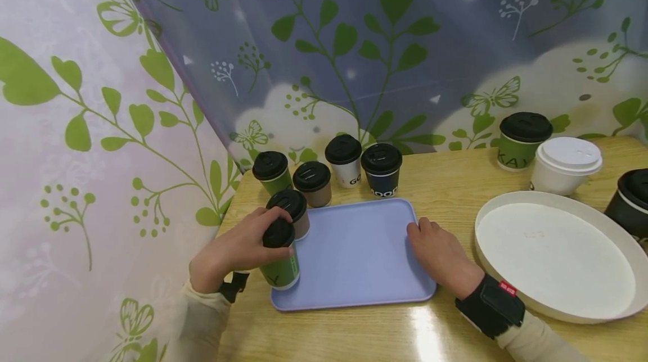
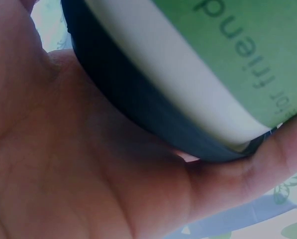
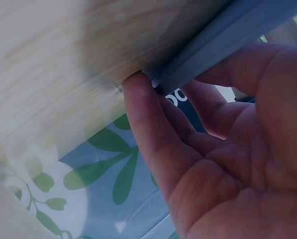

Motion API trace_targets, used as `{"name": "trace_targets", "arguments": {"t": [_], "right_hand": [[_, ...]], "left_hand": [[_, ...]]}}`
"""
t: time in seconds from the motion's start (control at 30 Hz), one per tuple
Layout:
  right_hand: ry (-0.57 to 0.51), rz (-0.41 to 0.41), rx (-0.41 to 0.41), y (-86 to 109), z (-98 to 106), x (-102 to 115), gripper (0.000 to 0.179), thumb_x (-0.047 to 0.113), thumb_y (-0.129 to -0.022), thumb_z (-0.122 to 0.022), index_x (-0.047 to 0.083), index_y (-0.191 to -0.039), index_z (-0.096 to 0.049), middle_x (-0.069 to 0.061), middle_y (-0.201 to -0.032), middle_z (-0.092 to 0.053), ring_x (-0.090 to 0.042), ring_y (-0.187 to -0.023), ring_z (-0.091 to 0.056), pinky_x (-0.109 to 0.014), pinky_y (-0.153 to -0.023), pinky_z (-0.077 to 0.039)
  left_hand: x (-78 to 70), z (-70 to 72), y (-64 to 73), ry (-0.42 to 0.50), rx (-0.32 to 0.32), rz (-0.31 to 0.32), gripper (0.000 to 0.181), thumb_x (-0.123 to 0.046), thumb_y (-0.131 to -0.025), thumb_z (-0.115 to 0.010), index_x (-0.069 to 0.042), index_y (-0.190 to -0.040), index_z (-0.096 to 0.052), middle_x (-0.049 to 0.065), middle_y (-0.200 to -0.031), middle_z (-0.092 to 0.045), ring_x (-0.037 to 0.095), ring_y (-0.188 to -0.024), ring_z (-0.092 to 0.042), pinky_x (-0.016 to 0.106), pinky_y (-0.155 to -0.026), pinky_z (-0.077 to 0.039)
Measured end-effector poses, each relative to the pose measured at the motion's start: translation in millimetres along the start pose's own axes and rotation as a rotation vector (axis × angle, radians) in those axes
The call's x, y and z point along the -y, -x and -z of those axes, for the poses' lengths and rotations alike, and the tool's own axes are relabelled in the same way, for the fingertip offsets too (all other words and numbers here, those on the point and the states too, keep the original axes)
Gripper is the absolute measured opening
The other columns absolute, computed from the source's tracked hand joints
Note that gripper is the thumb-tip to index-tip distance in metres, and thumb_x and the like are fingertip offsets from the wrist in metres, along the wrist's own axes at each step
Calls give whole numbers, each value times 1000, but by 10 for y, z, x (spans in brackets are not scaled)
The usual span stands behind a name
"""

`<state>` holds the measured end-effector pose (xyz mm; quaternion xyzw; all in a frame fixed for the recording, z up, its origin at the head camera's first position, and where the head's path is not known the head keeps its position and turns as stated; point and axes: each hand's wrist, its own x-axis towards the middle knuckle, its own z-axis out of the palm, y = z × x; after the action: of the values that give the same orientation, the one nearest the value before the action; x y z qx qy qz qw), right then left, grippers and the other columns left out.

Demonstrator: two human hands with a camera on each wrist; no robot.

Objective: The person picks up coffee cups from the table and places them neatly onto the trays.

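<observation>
My left hand (image 1: 238, 245) grips a green paper cup (image 1: 281, 273) by its black lid, at the left end of the lilac tray (image 1: 354, 255). In the left wrist view, the cup's white rim and green side, with the lettering "for friend", lie against palm and thumb. Whether its base touches the tray is unclear. Just behind it is a brown cup (image 1: 302, 226) with a black lid, by the tray's left edge. My right hand (image 1: 441, 255) holds the tray's right rim, its thumb and fingers around the edge in the right wrist view.
Behind the tray are a green cup (image 1: 277, 184), a brown cup (image 1: 319, 195), a white cup (image 1: 347, 173) and a navy cup (image 1: 382, 182). A round white tray (image 1: 557, 261) lies right, near green (image 1: 515, 154), white (image 1: 556, 177) and black (image 1: 625, 210) lidded cups. Patterned cloth bounds the wooden table.
</observation>
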<state>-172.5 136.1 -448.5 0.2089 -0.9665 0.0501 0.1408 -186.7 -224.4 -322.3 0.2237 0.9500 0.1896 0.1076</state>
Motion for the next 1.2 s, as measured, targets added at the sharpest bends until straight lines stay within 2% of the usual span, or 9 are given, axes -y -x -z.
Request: {"name": "trace_targets", "arguments": {"t": [0.5,0.87,1.1,1.2], "right_hand": [[-10,-1,0,14,0,5,7,-5,-94,-65,-5,-96,-58,-16,-81,-50,-25,-66,-52,-40,-51,-50],[16,10,-52,12,-57,-8,10,-7,-91,-67,-4,-93,-58,-15,-78,-49,-25,-64,-51,-39,-50,-49],[38,22,-117,17,-71,-2,15,-9,-88,-67,-2,-86,-53,-14,-74,-46,-26,-59,-50,-39,-45,-47],[41,21,-111,15,-70,1,15,-8,-88,-67,-2,-87,-54,-14,-75,-46,-25,-59,-50,-39,-46,-47]], "left_hand": [[-17,-20,3,23,5,2,52,-37,-87,-82,-18,-129,-58,16,-119,-55,31,-106,-59,53,-92,-50],[0,-20,-8,31,-2,-3,52,-36,-86,-82,-17,-129,-59,16,-119,-55,31,-108,-58,53,-92,-50],[-10,-30,-6,31,3,6,51,-38,-86,-82,-18,-127,-59,17,-123,-55,32,-110,-57,54,-92,-50],[-17,-33,-7,29,11,10,51,-38,-86,-82,-19,-128,-59,17,-124,-55,32,-112,-57,54,-93,-50]]}}
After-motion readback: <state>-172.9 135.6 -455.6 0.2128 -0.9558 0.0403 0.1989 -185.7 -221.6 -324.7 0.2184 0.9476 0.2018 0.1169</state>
